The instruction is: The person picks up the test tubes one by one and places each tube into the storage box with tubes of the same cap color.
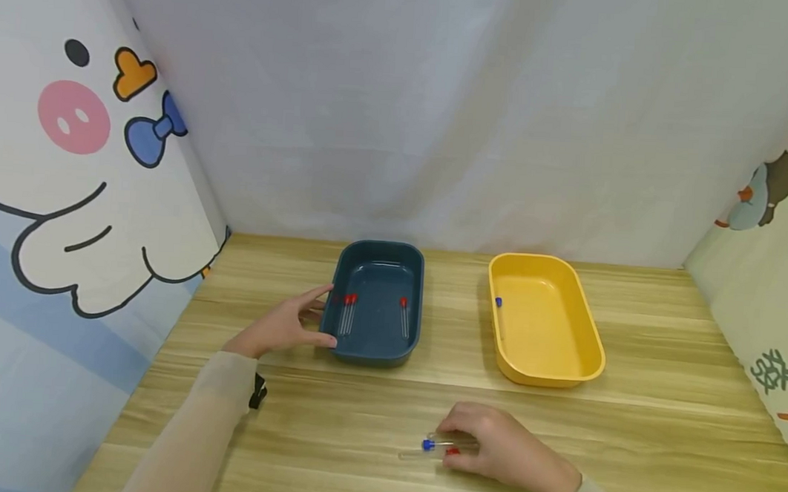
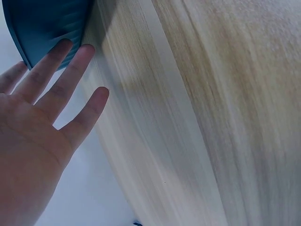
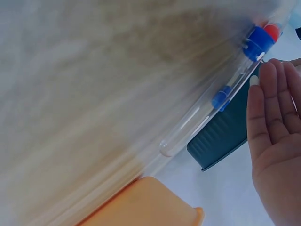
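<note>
My left hand (image 1: 286,326) rests against the left side of a dark blue tray (image 1: 375,353), thumb at the rim and fingers spread. Inside that tray lie several thin clear test tubes (image 1: 348,319) with red caps. My right hand (image 1: 500,445), low over the table, holds several clear test tubes (image 1: 413,455) between fingers and thumb. Blue caps (image 3: 258,43) and a red cap (image 3: 272,32) show on these tubes in the right wrist view. How many tubes the fingers hide, I cannot tell.
To the right stands a yellow tray (image 1: 544,376) with one blue-capped tube (image 1: 499,302) along its left wall. Both trays sit on a wood-grain table (image 1: 331,428). Pale cloth (image 1: 440,129) hangs behind, and printed cartoon cloth (image 1: 55,206) borders the left side.
</note>
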`<state>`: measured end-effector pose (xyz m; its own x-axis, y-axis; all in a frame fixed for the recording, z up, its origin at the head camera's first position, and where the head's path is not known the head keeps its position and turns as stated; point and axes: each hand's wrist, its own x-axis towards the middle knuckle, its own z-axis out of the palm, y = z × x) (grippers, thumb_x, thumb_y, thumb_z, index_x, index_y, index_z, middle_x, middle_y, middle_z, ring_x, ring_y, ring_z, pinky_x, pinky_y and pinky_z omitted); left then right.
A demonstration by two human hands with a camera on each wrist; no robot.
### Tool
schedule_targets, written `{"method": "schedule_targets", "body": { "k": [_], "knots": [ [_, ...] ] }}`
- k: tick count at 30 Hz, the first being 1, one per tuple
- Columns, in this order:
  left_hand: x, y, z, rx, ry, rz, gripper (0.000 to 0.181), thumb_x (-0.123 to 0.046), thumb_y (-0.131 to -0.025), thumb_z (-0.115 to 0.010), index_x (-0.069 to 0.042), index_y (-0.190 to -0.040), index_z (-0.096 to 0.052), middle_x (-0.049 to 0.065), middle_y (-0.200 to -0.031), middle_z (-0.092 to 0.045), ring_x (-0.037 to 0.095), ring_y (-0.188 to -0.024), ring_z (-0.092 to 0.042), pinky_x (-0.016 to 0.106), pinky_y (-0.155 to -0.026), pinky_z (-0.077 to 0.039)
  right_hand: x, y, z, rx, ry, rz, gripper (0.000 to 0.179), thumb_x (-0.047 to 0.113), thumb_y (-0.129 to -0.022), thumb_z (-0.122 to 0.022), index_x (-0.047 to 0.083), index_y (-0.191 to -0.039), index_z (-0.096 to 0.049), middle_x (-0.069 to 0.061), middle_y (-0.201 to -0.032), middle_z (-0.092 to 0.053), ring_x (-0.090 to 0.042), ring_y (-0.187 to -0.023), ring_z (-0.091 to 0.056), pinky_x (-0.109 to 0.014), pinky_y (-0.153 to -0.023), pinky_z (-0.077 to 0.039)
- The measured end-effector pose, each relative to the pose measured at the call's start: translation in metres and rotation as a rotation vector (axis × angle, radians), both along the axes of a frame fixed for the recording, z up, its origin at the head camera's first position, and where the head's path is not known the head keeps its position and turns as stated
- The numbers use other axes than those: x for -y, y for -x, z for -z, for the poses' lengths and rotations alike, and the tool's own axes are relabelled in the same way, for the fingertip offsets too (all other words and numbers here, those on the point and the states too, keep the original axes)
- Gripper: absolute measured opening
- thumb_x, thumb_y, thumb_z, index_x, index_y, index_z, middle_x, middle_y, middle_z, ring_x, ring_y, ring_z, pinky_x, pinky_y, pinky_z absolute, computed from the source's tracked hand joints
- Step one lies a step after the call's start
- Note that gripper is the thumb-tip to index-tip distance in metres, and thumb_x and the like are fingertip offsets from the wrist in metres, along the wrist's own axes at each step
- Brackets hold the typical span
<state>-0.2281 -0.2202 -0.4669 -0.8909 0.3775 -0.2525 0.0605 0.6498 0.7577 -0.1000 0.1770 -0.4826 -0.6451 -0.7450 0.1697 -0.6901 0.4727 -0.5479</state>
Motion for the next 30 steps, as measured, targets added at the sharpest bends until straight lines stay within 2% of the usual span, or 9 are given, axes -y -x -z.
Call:
{"method": "schedule_targets", "body": {
  "k": [7, 18, 22, 30],
  "knots": [
    [-0.0005, -0.0001, -0.0005, 0.006, 0.009, 0.002, 0.111, -0.049, -0.081, -0.086, -0.031, -0.166, -0.018, 0.018, -0.159, -0.045, 0.038, -0.140, -0.054, 0.061, -0.114, -0.045, -0.0007, 0.0008, 0.0012, -0.013, 0.022, -0.049, 0.019, 0.023, -0.085, -0.086, 0.016, -0.102, -0.079, 0.010, -0.096, -0.071, 0.004, -0.085, -0.060, -0.014, -0.078, -0.054],
    [-0.0004, -0.0011, -0.0006, 0.015, 0.002, -0.002, 0.109, -0.046, -0.082, -0.086, -0.030, -0.167, -0.018, 0.018, -0.159, -0.046, 0.038, -0.140, -0.054, 0.061, -0.114, -0.045, -0.0024, 0.0049, 0.0040, -0.031, -0.054, -0.056, 0.015, 0.029, -0.084, -0.086, 0.023, -0.093, -0.077, 0.016, -0.095, -0.066, 0.007, -0.085, -0.055, -0.014, -0.078, -0.052],
    [0.0004, -0.0009, -0.0012, 0.007, 0.004, 0.006, 0.109, -0.048, -0.083, -0.085, -0.029, -0.167, -0.017, 0.019, -0.159, -0.046, 0.039, -0.140, -0.054, 0.062, -0.113, -0.045, -0.0017, 0.0049, 0.0037, -0.071, -0.080, -0.071, 0.013, 0.030, -0.083, -0.087, 0.025, -0.087, -0.076, 0.017, -0.092, -0.064, 0.007, -0.083, -0.054, -0.012, -0.076, -0.050],
    [0.0013, -0.0003, -0.0025, 0.010, 0.007, 0.007, 0.111, -0.051, -0.081, -0.086, -0.031, -0.167, -0.018, 0.017, -0.159, -0.046, 0.037, -0.140, -0.055, 0.061, -0.114, -0.045, 0.0017, 0.0044, 0.0079, -0.207, -0.105, -0.074, 0.015, 0.031, -0.079, -0.089, 0.026, -0.079, -0.075, 0.017, -0.084, -0.058, 0.007, -0.077, -0.046, -0.010, -0.071, -0.044]
  ]
}}
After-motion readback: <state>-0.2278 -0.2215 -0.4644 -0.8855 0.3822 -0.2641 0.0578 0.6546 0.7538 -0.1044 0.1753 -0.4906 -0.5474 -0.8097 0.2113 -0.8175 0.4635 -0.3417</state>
